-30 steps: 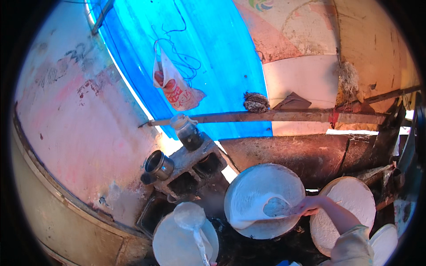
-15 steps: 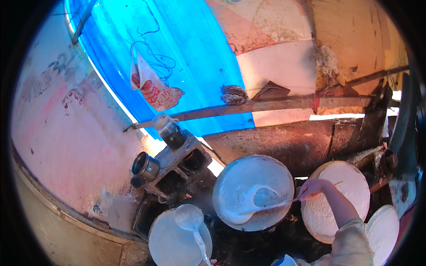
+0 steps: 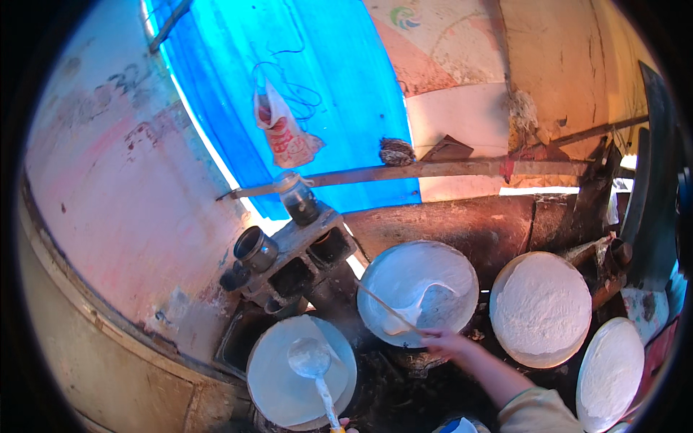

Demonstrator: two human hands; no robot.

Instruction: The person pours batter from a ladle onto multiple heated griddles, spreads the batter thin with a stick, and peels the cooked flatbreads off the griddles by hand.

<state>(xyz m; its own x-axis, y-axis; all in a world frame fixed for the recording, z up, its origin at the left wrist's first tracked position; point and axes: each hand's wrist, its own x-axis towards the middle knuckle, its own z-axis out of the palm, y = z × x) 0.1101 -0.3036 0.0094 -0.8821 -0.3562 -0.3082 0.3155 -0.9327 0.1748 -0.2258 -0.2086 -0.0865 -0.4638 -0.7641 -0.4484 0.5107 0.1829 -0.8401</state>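
Observation:
My right hand [image 3: 444, 344] grips a thin stick [image 3: 382, 306] that slants up-left across the middle round pan [image 3: 386, 274], beside a folded white sheet [image 3: 408, 314] lying in it. At the bottom edge, a little of my left hand [image 3: 343, 426] shows, closed on the handle of a long ladle [image 3: 309, 361] coated in white. The ladle's round bowl is over the lower left pan [image 3: 271, 375], on a smooth pale layer.
A round pan with a crusty white layer [image 3: 541, 307] is at right, another white disc [image 3: 610, 375] below it. A soot-dark block [image 3: 296, 252] bears a metal pot [image 3: 256, 249] and jar [image 3: 299, 198]. A bag [image 3: 281, 133] hangs against blue sheeting [image 3: 346, 65].
My right hand has moved left and down with the stick, which now points up-left. The white sheet in the middle pan changed shape. The ladle's bowl sits lower in the left pan. The view shifted.

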